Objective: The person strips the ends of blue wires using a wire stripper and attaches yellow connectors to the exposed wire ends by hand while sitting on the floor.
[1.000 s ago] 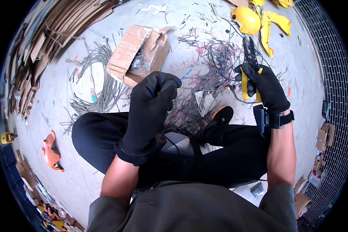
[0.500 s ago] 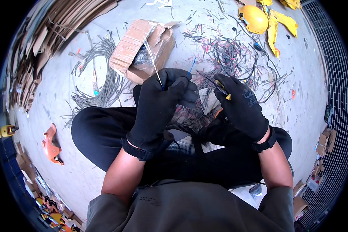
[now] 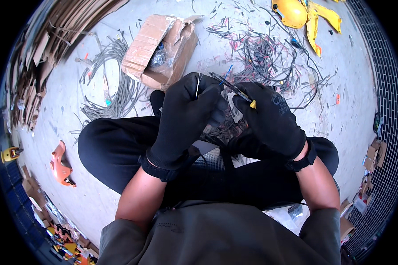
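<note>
Both my hands wear black gloves and are raised above my crossed legs. My left hand (image 3: 185, 110) pinches thin wire: a white wire (image 3: 197, 85) sticks up by the thumb, and a blue wire end (image 3: 229, 70) pokes out at the fingertips. Whether the two belong to one piece is hidden in the glove. Wrapped in my right hand (image 3: 272, 120) are pliers (image 3: 231, 86) with dark narrow jaws and a bit of yellow on the handle. Their jaws lie at the blue wire, close to the left fingertips; whether they bite on it I cannot tell.
A torn cardboard box (image 3: 157, 53) stands ahead, with a coil of grey cable (image 3: 119, 84) to its left. Cut wire scraps (image 3: 265, 57) are strewn ahead to the right. Yellow plastic parts (image 3: 292, 13) lie beyond; an orange part (image 3: 59, 164) is at the left. Flattened cardboard (image 3: 44, 48) is stacked far left.
The pliers have moved left and up, their jaws now reaching the blue wire. The white wire has swung upright and shows a shorter length above my left hand.
</note>
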`<action>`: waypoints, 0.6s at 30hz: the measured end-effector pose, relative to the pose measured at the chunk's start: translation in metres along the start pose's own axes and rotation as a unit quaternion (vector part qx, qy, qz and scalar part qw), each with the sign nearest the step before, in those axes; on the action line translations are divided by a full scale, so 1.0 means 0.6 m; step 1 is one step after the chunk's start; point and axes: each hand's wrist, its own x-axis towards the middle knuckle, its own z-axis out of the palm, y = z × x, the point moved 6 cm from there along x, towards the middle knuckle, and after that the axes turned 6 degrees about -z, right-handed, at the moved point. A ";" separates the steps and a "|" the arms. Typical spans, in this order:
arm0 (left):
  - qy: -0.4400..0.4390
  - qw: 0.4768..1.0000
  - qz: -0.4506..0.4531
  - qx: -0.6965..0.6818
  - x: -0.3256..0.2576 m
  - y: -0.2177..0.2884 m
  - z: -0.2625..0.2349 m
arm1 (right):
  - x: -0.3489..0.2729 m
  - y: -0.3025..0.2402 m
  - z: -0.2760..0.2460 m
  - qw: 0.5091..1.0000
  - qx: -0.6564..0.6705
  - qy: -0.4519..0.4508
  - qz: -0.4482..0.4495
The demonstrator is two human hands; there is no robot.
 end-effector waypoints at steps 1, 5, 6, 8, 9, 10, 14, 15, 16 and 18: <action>0.002 1.000 -0.001 -0.006 0.000 -0.001 0.000 | -0.002 0.001 0.001 1.000 0.001 -0.001 0.001; 0.010 1.000 -0.011 -0.012 0.000 0.001 0.002 | -0.002 0.003 0.005 1.000 0.008 -0.011 0.010; 0.008 1.000 -0.012 -0.006 0.000 0.000 0.001 | -0.002 0.003 0.005 1.000 0.011 -0.014 0.016; 0.004 1.000 -0.015 0.006 0.001 -0.005 0.000 | -0.002 0.002 0.005 0.999 0.017 -0.021 0.028; 0.004 1.000 -0.023 0.006 0.000 -0.005 0.000 | -0.002 0.002 0.005 0.999 0.020 -0.027 0.037; 0.005 0.999 -0.032 0.007 -0.001 -0.001 0.001 | -0.003 0.002 0.005 0.998 0.023 -0.032 0.046; -0.003 0.999 -0.035 -0.003 -0.003 -0.003 0.003 | -0.003 0.003 0.005 0.998 0.023 -0.025 0.043; 0.000 0.999 -0.040 -0.004 -0.003 -0.004 0.003 | -0.003 0.002 0.006 0.998 0.021 -0.031 0.046; 0.002 0.999 -0.044 -0.005 -0.003 -0.005 0.004 | -0.003 0.001 0.006 0.998 0.019 -0.038 0.049; 0.003 0.999 -0.045 -0.002 -0.002 -0.005 0.004 | -0.001 -0.001 0.005 0.997 0.016 -0.047 0.051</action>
